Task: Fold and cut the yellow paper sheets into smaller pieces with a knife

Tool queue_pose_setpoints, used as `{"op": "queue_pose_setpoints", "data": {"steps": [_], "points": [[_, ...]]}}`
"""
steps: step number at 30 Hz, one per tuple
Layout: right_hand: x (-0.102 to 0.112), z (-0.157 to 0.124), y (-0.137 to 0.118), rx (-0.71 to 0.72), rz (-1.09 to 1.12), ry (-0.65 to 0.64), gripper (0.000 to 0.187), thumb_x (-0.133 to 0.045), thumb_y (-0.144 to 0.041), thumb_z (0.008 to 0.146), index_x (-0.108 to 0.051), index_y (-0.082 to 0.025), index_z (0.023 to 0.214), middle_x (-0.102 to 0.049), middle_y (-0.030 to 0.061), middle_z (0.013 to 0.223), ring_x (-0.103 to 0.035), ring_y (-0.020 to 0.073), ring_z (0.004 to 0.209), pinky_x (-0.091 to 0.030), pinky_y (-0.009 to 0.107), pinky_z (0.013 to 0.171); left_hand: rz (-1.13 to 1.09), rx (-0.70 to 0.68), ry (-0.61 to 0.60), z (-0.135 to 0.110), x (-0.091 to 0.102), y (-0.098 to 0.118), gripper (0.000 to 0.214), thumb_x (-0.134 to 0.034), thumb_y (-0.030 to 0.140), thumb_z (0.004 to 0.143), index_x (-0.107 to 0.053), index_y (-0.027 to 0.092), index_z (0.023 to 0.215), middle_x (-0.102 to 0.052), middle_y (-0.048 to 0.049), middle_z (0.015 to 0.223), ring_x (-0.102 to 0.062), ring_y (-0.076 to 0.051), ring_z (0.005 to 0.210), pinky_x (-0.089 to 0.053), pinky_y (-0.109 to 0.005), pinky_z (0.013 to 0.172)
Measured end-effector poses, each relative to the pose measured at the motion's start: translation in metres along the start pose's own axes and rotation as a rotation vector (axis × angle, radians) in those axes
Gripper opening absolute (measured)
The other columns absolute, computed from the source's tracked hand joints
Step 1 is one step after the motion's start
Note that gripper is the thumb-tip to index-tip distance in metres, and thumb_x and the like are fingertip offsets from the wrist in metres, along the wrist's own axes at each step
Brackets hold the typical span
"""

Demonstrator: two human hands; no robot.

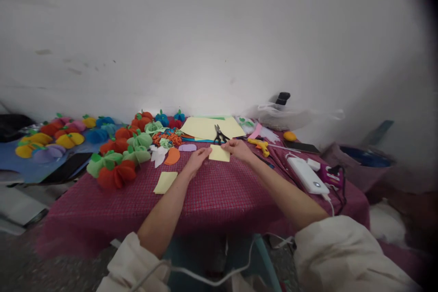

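Observation:
A small pale yellow square of paper or felt (219,153) is held up between my two hands. My left hand (199,160) pinches its left edge. At the upper right corner, the fingers of my right hand (237,148) are closed on the same square. Black-handled scissors (220,134) lie just beyond it, on large pale yellow sheets (201,126). Nearer my left forearm rests a stack of similar yellow squares (165,182). Orange rounded pieces (172,156) and a lilac piece (187,148) lie to the left of my left hand.
Several felt pumpkins (116,174) crowd the left side of the red checked tablecloth (219,191). A yellow glue gun (259,146) lies to the right, near a white power bank (308,174) and a purple box with cables (331,176). A bin (364,159) stands beyond the table's right edge.

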State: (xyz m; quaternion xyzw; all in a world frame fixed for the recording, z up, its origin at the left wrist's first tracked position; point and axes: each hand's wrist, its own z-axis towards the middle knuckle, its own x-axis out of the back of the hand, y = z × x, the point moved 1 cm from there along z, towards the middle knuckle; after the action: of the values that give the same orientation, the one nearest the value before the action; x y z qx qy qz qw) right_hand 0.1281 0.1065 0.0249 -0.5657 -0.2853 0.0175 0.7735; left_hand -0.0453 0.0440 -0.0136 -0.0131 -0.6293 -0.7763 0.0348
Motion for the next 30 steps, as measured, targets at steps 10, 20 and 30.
{"op": "queue_pose_setpoints", "data": {"steps": [10,20,30], "points": [[-0.022,-0.007,-0.003,0.016,-0.026,-0.159,0.028,-0.059,-0.041,0.066,-0.059,-0.014,0.06,-0.053,-0.0026,0.054,-0.044,0.0088,0.052,-0.033,0.021,0.05,0.069,0.011,-0.004,0.0,0.0,-0.002,0.038,-0.057,0.051,0.069,-0.056,0.014,0.063,-0.046,0.0048,0.054,-0.038,-0.007,0.049,-0.027,-0.019,0.045],[0.019,-0.009,0.011,-0.027,0.022,-0.16,0.033,-0.05,-0.044,0.075,-0.063,-0.014,0.073,-0.063,0.004,0.07,-0.054,0.0116,0.06,-0.04,0.024,0.058,0.161,-0.01,0.027,0.002,-0.001,0.004,0.036,-0.056,0.048,0.071,-0.057,0.013,0.061,-0.046,0.0045,0.053,-0.037,-0.008,0.051,-0.026,-0.02,0.046],[-0.005,-0.012,0.009,0.009,-0.016,-0.245,0.018,-0.059,-0.033,0.068,-0.064,-0.016,0.065,-0.062,0.001,0.064,-0.051,0.0122,0.059,-0.038,0.025,0.059,0.105,0.038,-0.058,-0.003,-0.005,-0.003,0.029,-0.06,0.042,0.07,-0.061,0.013,0.067,-0.056,0.0015,0.06,-0.046,-0.01,0.054,-0.034,-0.021,0.05]]}}
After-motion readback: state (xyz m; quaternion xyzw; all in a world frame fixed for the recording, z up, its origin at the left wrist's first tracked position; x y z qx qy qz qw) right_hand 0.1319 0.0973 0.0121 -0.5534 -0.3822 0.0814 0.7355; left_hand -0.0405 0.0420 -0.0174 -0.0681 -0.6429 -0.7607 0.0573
